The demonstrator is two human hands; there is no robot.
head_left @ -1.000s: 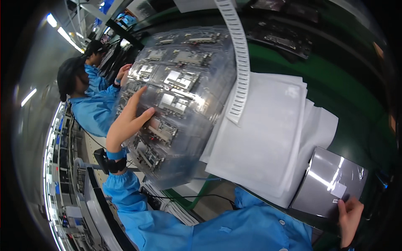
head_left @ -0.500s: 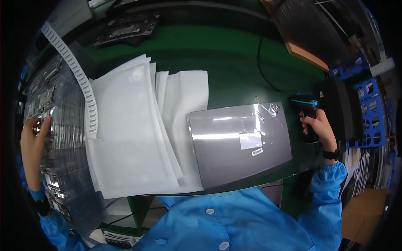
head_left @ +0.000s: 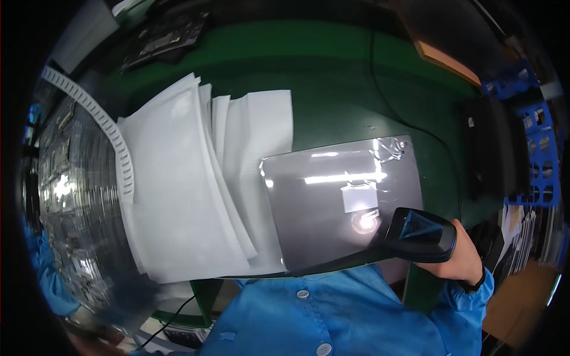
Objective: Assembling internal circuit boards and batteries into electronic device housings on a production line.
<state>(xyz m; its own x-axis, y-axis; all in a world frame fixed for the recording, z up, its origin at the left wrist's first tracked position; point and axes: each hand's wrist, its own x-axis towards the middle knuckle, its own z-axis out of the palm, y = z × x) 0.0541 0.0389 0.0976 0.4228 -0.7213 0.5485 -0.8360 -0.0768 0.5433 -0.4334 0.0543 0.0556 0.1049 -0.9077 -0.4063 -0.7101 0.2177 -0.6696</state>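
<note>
My right hand [head_left: 466, 258] is closed round a black barcode scanner [head_left: 424, 234] with a blue-tinted top. The scanner hangs over the lower right corner of a grey tablet-sized panel [head_left: 314, 219] in clear film. A bright light spot falls on the small barcode label below the panel's white paper square [head_left: 360, 198]. My left hand [head_left: 98, 343] is a dim blur at the lower left, below a tall stack of clear plastic trays [head_left: 89, 219] with circuit boards; its fingers cannot be made out. White foam sleeves [head_left: 178, 190] lie left of the panel, partly overlapping each other.
A strip of labels [head_left: 98, 110] curves over the trays and sleeves. A dark device [head_left: 166, 38] lies at the back left of the green table [head_left: 332, 118]. On the right are a black box [head_left: 496, 148], blue perforated bins [head_left: 539, 151] and a black cable [head_left: 392, 110].
My right hand has brought the scanner nearer and left, over the panel, and a light spot now shows on the label. My left hand has dropped from the trays to the lower left.
</note>
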